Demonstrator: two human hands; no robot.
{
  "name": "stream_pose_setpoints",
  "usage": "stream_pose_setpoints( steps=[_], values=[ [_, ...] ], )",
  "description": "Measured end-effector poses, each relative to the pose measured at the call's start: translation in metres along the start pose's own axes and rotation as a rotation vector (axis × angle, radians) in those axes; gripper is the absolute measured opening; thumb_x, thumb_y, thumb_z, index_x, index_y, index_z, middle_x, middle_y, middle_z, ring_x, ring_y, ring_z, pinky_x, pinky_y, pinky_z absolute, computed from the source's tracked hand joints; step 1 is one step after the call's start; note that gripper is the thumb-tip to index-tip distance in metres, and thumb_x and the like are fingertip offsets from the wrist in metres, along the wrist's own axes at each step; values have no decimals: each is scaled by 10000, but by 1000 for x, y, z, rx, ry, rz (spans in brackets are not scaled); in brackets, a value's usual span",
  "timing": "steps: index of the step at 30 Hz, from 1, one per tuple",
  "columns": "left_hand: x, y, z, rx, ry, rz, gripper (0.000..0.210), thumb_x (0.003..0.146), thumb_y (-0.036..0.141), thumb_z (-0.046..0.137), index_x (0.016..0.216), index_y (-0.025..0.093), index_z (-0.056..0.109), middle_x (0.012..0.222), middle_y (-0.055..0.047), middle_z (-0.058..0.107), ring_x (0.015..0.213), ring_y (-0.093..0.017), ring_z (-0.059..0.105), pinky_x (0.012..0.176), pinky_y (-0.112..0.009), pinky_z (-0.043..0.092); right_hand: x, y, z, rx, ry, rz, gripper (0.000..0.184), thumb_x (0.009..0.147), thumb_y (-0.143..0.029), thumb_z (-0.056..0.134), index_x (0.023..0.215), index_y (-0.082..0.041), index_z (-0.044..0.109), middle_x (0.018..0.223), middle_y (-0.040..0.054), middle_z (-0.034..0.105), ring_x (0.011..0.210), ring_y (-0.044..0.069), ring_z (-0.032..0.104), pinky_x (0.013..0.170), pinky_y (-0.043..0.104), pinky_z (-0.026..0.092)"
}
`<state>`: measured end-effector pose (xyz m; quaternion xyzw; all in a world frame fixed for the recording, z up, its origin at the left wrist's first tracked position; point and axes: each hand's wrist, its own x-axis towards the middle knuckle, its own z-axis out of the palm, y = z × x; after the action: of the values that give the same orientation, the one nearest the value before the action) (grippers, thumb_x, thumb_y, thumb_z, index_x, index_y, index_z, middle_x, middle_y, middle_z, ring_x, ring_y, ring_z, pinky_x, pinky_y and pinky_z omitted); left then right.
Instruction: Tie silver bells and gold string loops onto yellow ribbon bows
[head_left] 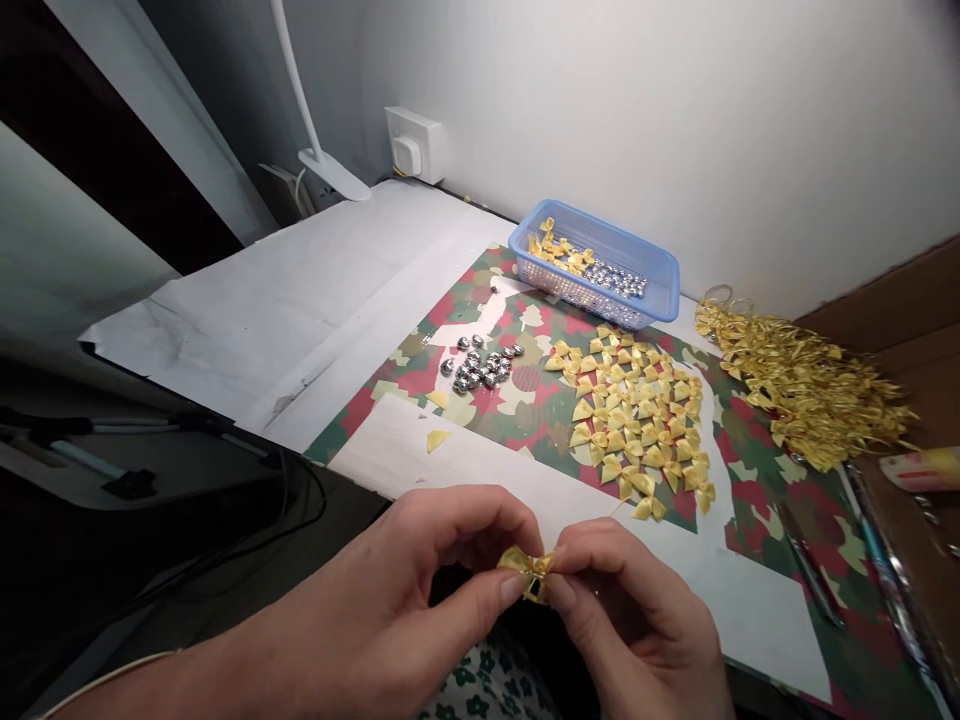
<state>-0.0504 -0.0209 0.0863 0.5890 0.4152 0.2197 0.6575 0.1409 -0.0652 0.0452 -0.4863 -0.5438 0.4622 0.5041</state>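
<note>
Close in front of me, just off the table's near edge, a small yellow ribbon bow (517, 560) is pinched between my two hands. My left hand (420, 590) grips its left side with thumb and forefinger. On the other side, my right hand (630, 610) has its thumb and fingertips closed on the bow. Something thin and shiny shows at the bow's middle, too small to make out. Beyond my hands lie rows of loose yellow bows (637, 410) and, to their left, a cluster of silver bells or beads (484, 365).
A blue plastic basket (667, 285) with bows and silver pieces stands by the wall. Bundled yellow bows (817, 390) are heaped at right, near tweezers (810, 565) and a cardboard box (900, 310). A camouflage-patterned sheet (536, 440) covers the table. At back left is a lamp (334, 175).
</note>
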Motion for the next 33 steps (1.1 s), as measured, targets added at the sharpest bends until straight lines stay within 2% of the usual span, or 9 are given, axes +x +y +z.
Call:
stream_pose_setpoints(
  steps=[5,9,13,17,23,25,30,33],
  values=[
    [1,-2,1,23,11,-4,135,1004,295,578,997,204,678,926,-37,690,875,-194,649,787,-271,527,-3,-1,5,0,54,25,80,983,-228,655,926,-284,662,857,-46,619,772,101,581,690,213,424],
    [7,2,2,-19,-3,-94,185,989,338,581,916,189,662,833,-12,635,781,-173,593,690,-270,486,-1,1,6,-4,50,-21,98,981,-193,644,930,-276,648,851,-42,605,765,103,573,677,214,424],
    [14,2,1,-189,-27,-150,184,957,321,612,877,158,643,776,4,585,736,-146,504,662,-254,432,1,1,7,-34,39,-86,142,978,-127,613,923,-256,631,838,-36,593,762,97,553,684,204,421],
    [18,-7,-3,-389,-87,-134,107,935,239,698,879,153,667,781,25,601,749,-106,507,692,-198,412,0,3,9,-60,65,-108,135,979,-113,596,933,-235,632,851,-4,596,776,116,574,687,225,445],
    [21,-12,-5,-423,-75,-134,90,902,216,734,867,149,687,781,16,638,750,-108,535,695,-201,416,-2,1,8,-131,63,-97,152,994,-115,569,965,-249,633,866,-4,608,765,115,592,677,226,462],
    [20,-9,-5,-360,-60,-147,100,909,231,712,865,146,683,780,11,621,751,-120,523,697,-222,417,-2,1,6,-240,75,-169,186,986,-94,567,1002,-262,646,905,2,615,784,112,616,699,222,478],
    [19,-2,-2,-155,7,-167,131,915,260,640,876,145,690,775,-7,610,735,-151,518,674,-272,421,-1,1,-1,-731,114,-426,248,916,-73,588,1025,-267,697,1059,64,614,877,176,625,718,302,470],
    [22,-3,1,-97,41,-156,138,887,265,640,856,141,692,755,-9,620,714,-153,527,644,-273,414,2,-5,-2,-807,65,-533,231,900,-65,560,1029,-215,679,1022,98,631,925,220,637,743,355,477]
  ],
)
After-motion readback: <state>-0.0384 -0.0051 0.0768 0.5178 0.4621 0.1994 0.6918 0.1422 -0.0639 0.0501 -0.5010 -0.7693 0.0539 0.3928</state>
